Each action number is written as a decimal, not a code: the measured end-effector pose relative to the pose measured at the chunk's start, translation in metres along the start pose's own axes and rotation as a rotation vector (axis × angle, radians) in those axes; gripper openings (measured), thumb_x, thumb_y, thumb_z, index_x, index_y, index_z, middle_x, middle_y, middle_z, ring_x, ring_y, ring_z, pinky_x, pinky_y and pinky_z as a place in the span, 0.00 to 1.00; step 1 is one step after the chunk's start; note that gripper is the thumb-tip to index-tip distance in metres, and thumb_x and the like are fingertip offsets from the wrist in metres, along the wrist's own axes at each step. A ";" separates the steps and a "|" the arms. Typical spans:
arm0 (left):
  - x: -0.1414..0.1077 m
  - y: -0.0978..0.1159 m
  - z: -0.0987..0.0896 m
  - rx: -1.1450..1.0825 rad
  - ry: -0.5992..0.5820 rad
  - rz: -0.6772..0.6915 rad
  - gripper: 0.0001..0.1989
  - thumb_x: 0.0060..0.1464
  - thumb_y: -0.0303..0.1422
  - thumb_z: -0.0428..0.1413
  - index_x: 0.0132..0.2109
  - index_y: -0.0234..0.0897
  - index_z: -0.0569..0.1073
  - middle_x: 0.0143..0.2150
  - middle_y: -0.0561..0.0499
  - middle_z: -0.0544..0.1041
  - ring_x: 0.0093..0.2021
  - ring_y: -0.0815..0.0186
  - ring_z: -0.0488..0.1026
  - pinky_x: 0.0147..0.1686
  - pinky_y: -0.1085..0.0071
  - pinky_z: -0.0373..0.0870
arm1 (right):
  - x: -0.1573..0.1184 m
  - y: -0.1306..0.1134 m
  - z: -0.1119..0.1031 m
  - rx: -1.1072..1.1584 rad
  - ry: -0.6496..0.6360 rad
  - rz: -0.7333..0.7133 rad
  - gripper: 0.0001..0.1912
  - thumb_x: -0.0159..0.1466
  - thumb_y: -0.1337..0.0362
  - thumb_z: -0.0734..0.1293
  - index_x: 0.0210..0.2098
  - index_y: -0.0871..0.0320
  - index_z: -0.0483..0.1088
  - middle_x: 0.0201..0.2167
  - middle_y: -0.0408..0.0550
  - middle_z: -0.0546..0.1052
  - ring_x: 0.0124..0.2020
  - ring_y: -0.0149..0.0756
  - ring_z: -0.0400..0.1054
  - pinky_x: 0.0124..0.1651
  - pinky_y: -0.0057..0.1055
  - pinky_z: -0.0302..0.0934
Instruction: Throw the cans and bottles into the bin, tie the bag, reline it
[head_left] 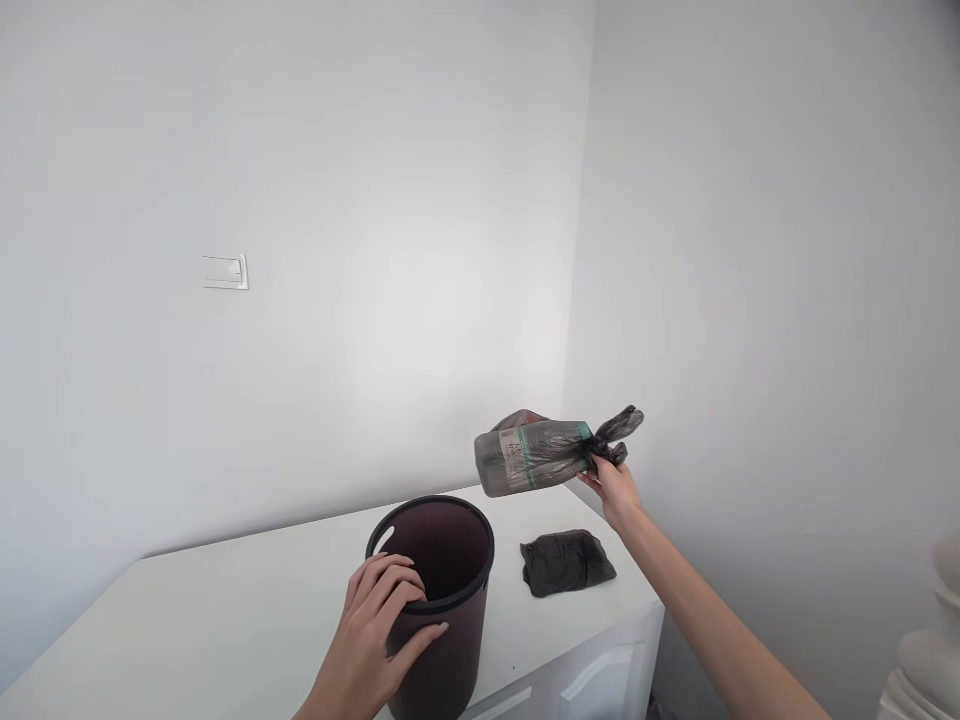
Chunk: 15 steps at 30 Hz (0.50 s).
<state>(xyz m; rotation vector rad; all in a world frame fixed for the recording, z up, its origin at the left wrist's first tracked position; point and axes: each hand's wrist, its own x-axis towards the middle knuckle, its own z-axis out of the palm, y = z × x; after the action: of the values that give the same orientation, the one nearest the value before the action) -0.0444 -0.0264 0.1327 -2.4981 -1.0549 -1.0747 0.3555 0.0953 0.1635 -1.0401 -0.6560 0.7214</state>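
My left hand (382,620) grips the near rim of a dark purple-brown trash bin (442,650), fingers over the edge and thumb outside. The bin stands upright with a black rim and a handle slot; its visible inside shows no liner. My right hand (615,490) is closed around the knotted neck of a thin, see-through black trash bag (559,450). Inside the bag a bottle with a green-edged label lies sideways. The bag is in the air, above and to the right of the bin. Below it, a folded black plastic bag (566,562) lies flat on the white cabinet.
The white cabinet top (247,610) reaches back to the wall, with its right end near the room corner. A white wall switch (225,272) is at the left. Something pale and rounded (926,650) shows at the lower right edge.
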 end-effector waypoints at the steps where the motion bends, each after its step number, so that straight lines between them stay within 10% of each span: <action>1: 0.000 -0.001 0.004 0.019 0.034 0.015 0.07 0.61 0.39 0.62 0.41 0.44 0.74 0.44 0.50 0.80 0.55 0.56 0.74 0.56 0.58 0.69 | 0.007 0.012 -0.005 -0.006 0.027 0.007 0.11 0.55 0.57 0.72 0.33 0.54 0.68 0.26 0.38 0.71 0.27 0.30 0.65 0.39 0.31 0.75; 7: 0.002 0.000 0.021 0.118 0.162 0.029 0.07 0.61 0.34 0.63 0.42 0.42 0.71 0.39 0.51 0.77 0.47 0.59 0.73 0.56 0.58 0.63 | 0.039 0.098 -0.020 -0.082 0.076 0.117 0.10 0.56 0.61 0.71 0.37 0.55 0.72 0.39 0.44 0.78 0.39 0.35 0.72 0.37 0.26 0.74; 15: 0.011 0.007 0.035 0.193 0.197 -0.015 0.05 0.62 0.30 0.61 0.44 0.42 0.73 0.39 0.50 0.77 0.46 0.58 0.71 0.55 0.58 0.60 | 0.066 0.190 -0.009 -0.130 0.028 0.379 0.07 0.60 0.65 0.72 0.34 0.54 0.68 0.25 0.38 0.72 0.23 0.27 0.65 0.31 0.25 0.73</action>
<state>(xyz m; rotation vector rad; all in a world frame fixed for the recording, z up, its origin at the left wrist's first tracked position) -0.0159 -0.0097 0.1159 -2.1882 -1.0655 -1.1375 0.3612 0.2048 -0.0059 -1.3110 -0.4900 0.9997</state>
